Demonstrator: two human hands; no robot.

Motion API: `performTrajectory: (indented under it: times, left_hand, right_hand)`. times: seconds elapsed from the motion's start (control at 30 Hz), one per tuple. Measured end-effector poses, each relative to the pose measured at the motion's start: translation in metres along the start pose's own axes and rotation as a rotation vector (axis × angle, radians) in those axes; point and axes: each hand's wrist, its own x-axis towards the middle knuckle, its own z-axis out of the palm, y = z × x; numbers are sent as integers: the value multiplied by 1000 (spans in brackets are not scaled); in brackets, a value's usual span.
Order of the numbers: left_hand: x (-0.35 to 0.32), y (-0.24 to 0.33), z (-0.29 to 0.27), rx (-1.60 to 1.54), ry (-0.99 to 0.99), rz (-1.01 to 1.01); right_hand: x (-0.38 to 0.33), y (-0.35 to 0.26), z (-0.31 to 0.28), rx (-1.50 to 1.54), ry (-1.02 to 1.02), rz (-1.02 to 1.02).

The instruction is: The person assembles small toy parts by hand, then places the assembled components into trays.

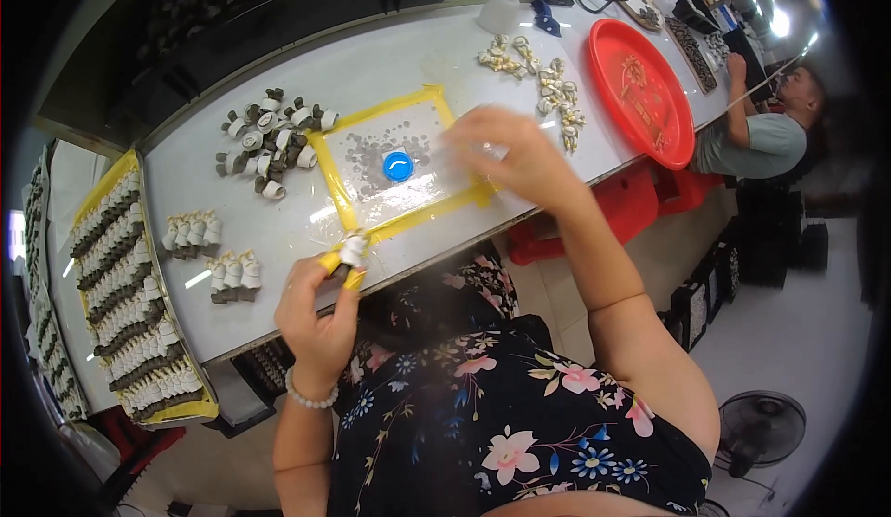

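My left hand (320, 308), with yellow wraps on its fingertips, pinches a small white figurine (353, 247) with a dark base at the table's front edge. My right hand (515, 150) is above the right side of a yellow-taped square (345, 211); its fingers are smeared by motion, so whether they hold anything is hidden. Inside that square a round blue lid (398, 166) sits among grey spots, something white and shiny in it. Left of the square lies a pile of brown-and-white figurine pieces (269, 141). Two short rows of upright figurines (235, 276) stand nearer the left end.
A yellow-edged tray (209, 409) of lined-up figurines stands at the left. Small white-and-gold pieces (560, 99) lie at the back right, beside a red round tray (601, 44). Beyond it sits another person (756, 141). A red stool (608, 215) is below the table edge.
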Motion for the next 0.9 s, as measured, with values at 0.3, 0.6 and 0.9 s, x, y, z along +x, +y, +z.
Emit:
performTrajectory:
  times: [0.3,0.6,0.9]
  left_hand:
    - [-20,-11,-37,925,263,359]
    - [-12,-6,-41,889,359,258]
    - [53,10,-20,865,97,205]
  right_hand:
    - [-27,54,-64,-698,141,270]
    - [-12,37,-24,-504,157,229]
    - [-1,14,21,-531,254,-186]
